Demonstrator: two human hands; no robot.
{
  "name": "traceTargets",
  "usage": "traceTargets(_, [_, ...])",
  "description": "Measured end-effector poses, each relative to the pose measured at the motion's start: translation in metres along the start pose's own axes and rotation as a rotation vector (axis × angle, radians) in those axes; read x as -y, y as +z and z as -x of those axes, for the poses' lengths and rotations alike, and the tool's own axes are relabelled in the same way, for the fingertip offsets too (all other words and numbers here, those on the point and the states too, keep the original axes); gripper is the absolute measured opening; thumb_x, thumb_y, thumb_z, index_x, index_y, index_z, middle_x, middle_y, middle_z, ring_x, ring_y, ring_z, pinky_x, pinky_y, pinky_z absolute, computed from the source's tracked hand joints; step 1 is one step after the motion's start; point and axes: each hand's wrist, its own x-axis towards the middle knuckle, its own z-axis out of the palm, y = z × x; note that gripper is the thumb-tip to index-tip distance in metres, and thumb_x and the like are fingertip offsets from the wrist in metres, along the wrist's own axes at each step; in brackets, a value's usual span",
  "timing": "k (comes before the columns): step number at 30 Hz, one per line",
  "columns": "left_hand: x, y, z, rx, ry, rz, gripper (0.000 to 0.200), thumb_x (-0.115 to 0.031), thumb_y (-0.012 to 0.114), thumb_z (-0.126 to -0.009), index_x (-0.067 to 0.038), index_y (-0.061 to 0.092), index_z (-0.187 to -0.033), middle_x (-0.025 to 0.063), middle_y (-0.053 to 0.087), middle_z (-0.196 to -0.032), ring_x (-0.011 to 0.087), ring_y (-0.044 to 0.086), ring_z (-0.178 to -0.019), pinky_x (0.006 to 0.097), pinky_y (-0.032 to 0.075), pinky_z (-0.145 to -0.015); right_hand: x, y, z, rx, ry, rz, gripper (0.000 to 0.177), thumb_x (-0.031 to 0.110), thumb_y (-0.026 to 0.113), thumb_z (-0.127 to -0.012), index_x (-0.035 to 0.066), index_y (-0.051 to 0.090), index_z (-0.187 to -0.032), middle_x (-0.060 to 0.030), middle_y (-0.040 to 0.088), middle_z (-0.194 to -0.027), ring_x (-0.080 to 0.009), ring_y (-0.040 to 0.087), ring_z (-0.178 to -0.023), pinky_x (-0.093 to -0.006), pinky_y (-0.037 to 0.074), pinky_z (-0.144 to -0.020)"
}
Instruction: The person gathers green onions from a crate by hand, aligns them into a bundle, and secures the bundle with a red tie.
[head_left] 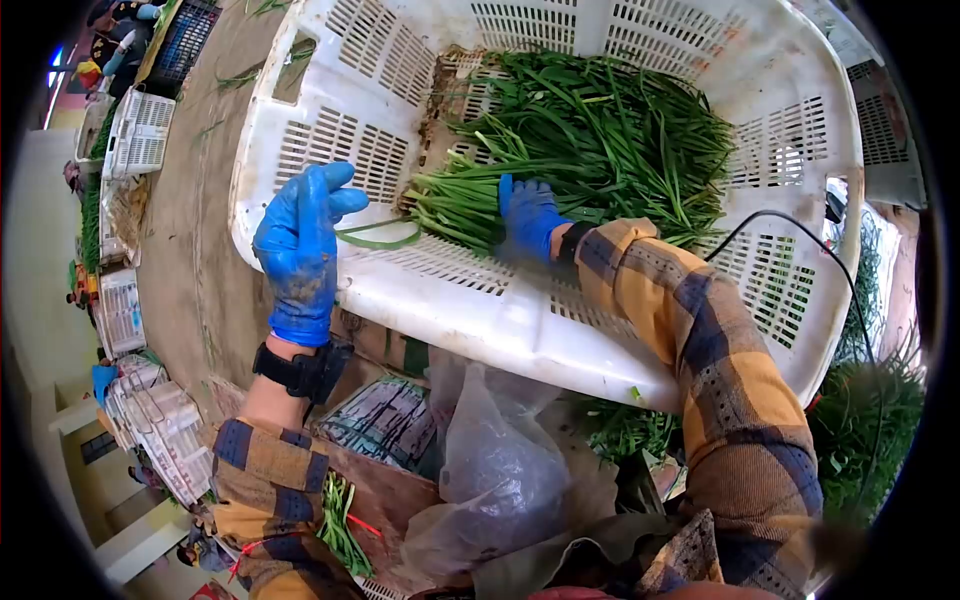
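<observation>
A big white slatted plastic basket (570, 340) stands before me, tilted in view. Inside it lies a heap of garlic chives (620, 140), long flat green leaves with paler stem ends pointing left. My right hand (532, 218), in a blue glove and slightly blurred, is down in the basket against the stems. Its thumb stands apart from the fingers. Over the basket's left rim is my left hand (300, 235), also blue-gloved and soiled, raised with bent fingers apart and nothing visible in them. A loose leaf (385, 242) curves from the heap near it.
A clear plastic bag (500, 440) hangs below the basket's near rim. A small bundle of green stalks (342, 525) lies beside my left sleeve. More greens (870, 430) are at the right, near a black cable (845, 265). White crates (140, 130) and people line the far left.
</observation>
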Motion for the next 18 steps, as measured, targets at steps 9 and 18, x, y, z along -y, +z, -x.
traceTargets(9, [0.0, -0.002, 0.001, 0.011, 0.001, 0.004, 0.032, -0.025, 0.045, -0.098, 0.001, 0.063, -0.105, 0.0096, 0.067, -0.097, 0.0122, 0.064, -0.075, 0.0245, 0.051, -0.068, -0.014, 0.019, -0.027, 0.013, 0.112, -0.261, 0.061, 0.02, 0.066, -0.065, -0.008, 0.048, -0.116, -0.024, 0.063, -0.086, -0.0338, 0.062, -0.086, -0.0459, 0.047, -0.071])
traceTargets(18, [0.002, -0.006, -0.001, 0.01, 0.003, 0.026, 0.027, -0.022, 0.047, -0.097, -0.002, 0.062, -0.107, 0.0056, 0.066, -0.096, 0.0111, 0.063, -0.079, 0.024, 0.048, -0.071, -0.067, -0.036, 0.006, 0.199, -0.131, -1.354, 0.059, 0.015, 0.08, -0.056, 0.001, 0.062, -0.11, -0.0095, 0.066, -0.099, -0.0204, 0.06, -0.089, -0.0332, 0.047, -0.081])
